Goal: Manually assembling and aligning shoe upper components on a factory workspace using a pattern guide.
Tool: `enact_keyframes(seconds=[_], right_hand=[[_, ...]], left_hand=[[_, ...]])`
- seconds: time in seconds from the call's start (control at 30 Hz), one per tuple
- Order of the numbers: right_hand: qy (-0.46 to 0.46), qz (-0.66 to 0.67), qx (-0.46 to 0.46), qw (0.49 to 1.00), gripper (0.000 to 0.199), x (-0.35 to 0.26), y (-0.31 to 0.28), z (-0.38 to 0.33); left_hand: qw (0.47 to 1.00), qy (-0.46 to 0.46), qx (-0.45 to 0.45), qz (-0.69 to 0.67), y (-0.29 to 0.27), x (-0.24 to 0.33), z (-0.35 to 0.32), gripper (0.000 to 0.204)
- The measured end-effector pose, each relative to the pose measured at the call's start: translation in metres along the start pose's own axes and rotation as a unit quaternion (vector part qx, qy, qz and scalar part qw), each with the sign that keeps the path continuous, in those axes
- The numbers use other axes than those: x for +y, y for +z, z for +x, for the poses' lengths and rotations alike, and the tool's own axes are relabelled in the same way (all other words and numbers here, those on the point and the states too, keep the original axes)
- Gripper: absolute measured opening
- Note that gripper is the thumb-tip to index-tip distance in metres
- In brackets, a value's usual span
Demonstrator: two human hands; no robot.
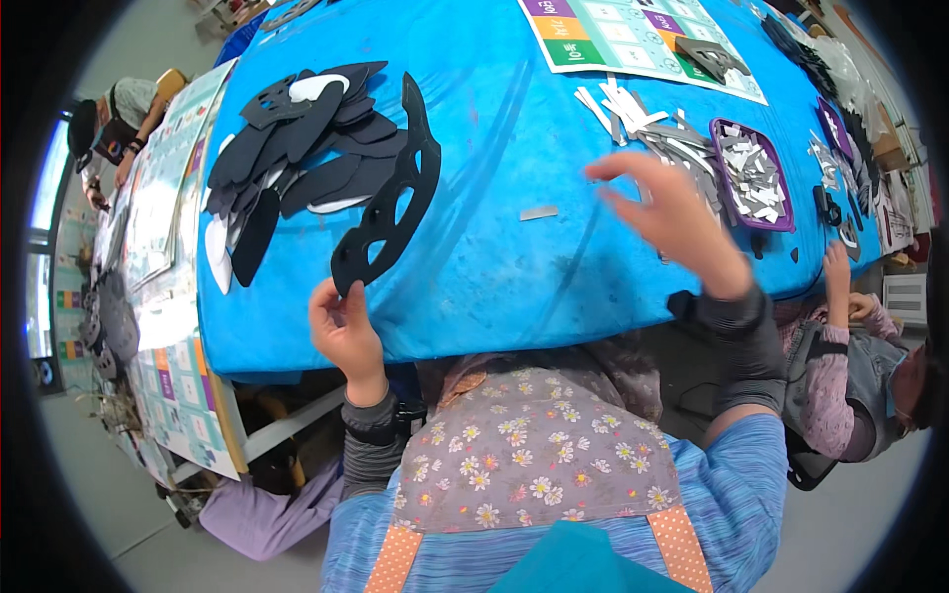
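Note:
My left hand pinches the lower end of a long, curved black sheet piece with several cut-out holes. The piece stands up at a slant over the blue-covered table. Raised above the table on the right is my right hand, its fingers apart and nothing in them. A small pale grey strip lies between the two hands. Left of the held piece is a heap of dark, flat, leaf-shaped pieces, a few showing white faces.
Loose white and grey strips lie beyond my right hand, beside a purple-rimmed basket full of scraps. A printed chart lies at the back. A co-worker sits at right; another person stands far left.

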State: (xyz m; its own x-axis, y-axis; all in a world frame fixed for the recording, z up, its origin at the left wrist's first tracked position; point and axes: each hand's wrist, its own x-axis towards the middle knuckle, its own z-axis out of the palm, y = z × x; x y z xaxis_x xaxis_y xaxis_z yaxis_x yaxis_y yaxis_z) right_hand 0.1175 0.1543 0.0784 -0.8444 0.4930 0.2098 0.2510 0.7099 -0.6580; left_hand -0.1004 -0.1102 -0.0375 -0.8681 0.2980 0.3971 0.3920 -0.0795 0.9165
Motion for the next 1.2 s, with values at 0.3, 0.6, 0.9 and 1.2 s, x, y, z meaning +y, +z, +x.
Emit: enact_keyframes(seconds=[0.3, 0.6, 0.9, 1.2], right_hand=[[-0.133, -0.166, -0.090, 0.973, 0.014, 0.025, 0.068, 0.014], [-0.194, -0.271, -0.051, 0.941, 0.010, -0.011, 0.051, -0.007], [-0.150, -0.171, 0.017, 0.974, 0.029, -0.006, 0.101, -0.065], [-0.045, -0.227, -0.137, 0.963, 0.053, -0.008, 0.075, -0.086]], left_hand=[[1.000, 0.010, 0.006, 0.000, 0.001, 0.003, -0.002, 0.019], [0.999, 0.007, -0.020, -0.047, -0.001, 0.004, -0.004, 0.019], [0.999, 0.001, -0.016, -0.030, 0.000, 0.005, 0.000, 0.020], [0.997, 0.004, -0.054, -0.056, -0.001, 0.009, -0.003, 0.021]])
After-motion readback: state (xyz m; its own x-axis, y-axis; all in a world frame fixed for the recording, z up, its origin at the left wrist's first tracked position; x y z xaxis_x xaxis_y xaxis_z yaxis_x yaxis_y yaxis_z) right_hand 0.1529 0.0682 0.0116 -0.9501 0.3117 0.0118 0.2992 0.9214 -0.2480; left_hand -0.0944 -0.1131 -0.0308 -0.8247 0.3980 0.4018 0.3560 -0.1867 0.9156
